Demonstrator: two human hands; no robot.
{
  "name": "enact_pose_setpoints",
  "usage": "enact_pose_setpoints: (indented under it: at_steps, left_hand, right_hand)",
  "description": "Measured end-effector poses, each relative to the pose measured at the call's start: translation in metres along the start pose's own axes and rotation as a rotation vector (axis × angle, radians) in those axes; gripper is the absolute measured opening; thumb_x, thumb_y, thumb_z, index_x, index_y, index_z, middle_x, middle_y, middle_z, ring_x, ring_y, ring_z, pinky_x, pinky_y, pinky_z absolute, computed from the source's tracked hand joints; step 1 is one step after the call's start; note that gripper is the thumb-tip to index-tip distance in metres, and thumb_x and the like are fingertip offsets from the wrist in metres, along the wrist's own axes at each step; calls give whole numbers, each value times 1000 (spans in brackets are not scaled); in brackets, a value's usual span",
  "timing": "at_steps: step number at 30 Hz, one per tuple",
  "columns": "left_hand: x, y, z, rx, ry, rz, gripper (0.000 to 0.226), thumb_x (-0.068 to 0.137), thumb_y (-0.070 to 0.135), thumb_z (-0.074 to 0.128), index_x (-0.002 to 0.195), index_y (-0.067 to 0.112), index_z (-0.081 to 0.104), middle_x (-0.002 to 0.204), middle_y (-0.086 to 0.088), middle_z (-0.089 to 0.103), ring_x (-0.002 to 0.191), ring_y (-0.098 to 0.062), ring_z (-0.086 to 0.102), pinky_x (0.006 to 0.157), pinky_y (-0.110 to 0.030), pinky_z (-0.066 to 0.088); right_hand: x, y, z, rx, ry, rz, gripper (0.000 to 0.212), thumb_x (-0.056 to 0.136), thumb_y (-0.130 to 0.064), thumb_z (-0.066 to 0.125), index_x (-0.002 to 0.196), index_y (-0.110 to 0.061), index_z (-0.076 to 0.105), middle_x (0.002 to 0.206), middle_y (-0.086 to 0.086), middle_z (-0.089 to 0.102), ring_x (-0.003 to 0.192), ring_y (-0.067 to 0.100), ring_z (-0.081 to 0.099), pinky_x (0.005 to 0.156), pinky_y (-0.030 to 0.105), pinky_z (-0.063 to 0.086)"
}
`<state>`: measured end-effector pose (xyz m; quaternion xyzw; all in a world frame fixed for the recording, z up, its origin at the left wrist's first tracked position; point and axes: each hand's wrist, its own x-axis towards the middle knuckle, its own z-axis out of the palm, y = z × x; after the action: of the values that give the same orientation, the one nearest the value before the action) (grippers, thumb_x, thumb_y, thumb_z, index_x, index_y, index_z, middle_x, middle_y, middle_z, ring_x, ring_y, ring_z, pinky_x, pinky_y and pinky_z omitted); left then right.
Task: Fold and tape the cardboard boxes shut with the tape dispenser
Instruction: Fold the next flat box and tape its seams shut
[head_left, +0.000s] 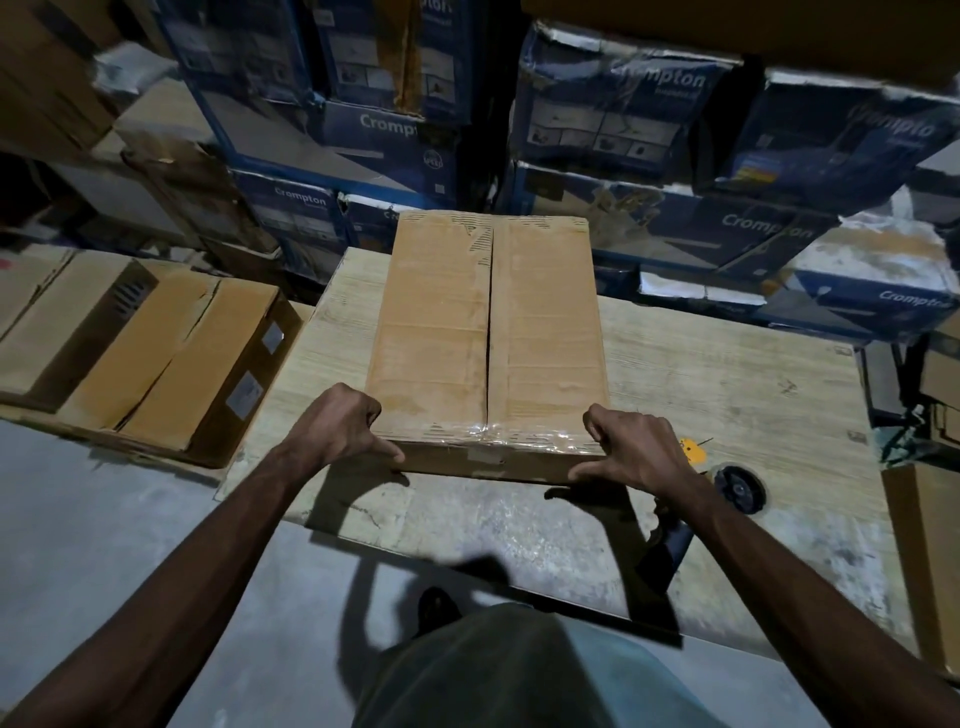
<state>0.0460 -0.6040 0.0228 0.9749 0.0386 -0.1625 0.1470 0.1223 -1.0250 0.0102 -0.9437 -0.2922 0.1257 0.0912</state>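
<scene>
A brown cardboard box (488, 332) lies on a wooden table (727, 395), its two top flaps folded shut with a seam down the middle. Clear tape covers the near edge of the top. My left hand (343, 421) grips the box's near left corner, thumb on the front face. My right hand (634, 447) grips the near right corner the same way. The tape dispenser (727, 483), black roll hub and yellow part, lies on the table just right of my right wrist, partly hidden by the forearm.
Two brown cardboard boxes (156, 353) lie on the floor to the left. Stacks of blue printed cartons (675, 156) rise behind the table. More cardboard (930, 561) stands at the right edge. Grey concrete floor (130, 545) lies in front.
</scene>
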Motion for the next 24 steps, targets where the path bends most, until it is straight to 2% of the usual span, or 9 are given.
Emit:
enact_pose_setpoints:
  at_steps: [2,5,7,11,15,18,21,24]
  left_hand:
    - [-1,-12,-1,-143,-39,42,63,54,61,94,62,15,52,55,1,56,54,-15,47,52,-31,38]
    - [-5,-31,0,-254,-52,108,44,69,43,94,67,19,57,64,1,63,61,-19,56,58,-32,43]
    - [-8,-37,3,-304,-22,96,40,71,37,94,68,20,58,66,2,64,63,-19,58,59,-32,45]
    - [-6,-29,11,-280,26,38,49,63,35,98,63,16,52,58,-1,61,58,-20,54,51,-26,36]
    - [-4,-22,13,-283,38,-47,54,56,32,102,58,15,50,56,-1,61,60,-18,58,52,-28,37]
    - [-5,-16,13,-297,23,-61,57,55,32,102,59,15,48,57,1,59,59,-15,55,51,-26,35]
    - [-11,-18,15,-433,34,-86,56,59,36,101,61,16,48,56,6,55,57,-12,51,53,-26,37]
    - [-22,-19,20,-844,84,-163,50,78,51,84,71,9,58,65,-2,66,67,-14,66,66,-32,49]
  right_hand:
    - [-3,9,-5,79,-18,-66,70,66,-94,60,88,-32,37,72,-15,57,63,9,52,55,31,40]
    - [-10,22,-10,61,17,-149,53,84,-87,49,91,-36,38,76,-19,53,67,8,49,54,30,32]
    - [-11,26,-11,41,40,-135,49,86,-84,49,90,-36,39,76,-18,53,68,7,49,54,28,31]
    - [-9,28,1,38,53,-144,52,85,-81,56,88,-35,33,74,-14,51,62,9,45,52,29,32]
    - [-11,31,10,56,105,-142,52,84,-80,59,89,-34,34,72,-12,51,61,12,47,52,30,37]
    - [-10,28,12,72,110,-119,58,79,-83,60,88,-32,34,71,-11,49,62,14,48,52,30,34]
    - [-12,19,12,235,88,-20,63,71,-75,78,87,-28,38,70,-10,51,63,12,46,54,30,32]
    - [-21,18,16,636,103,64,46,78,-52,87,87,-26,49,75,-6,59,66,13,55,59,34,43]
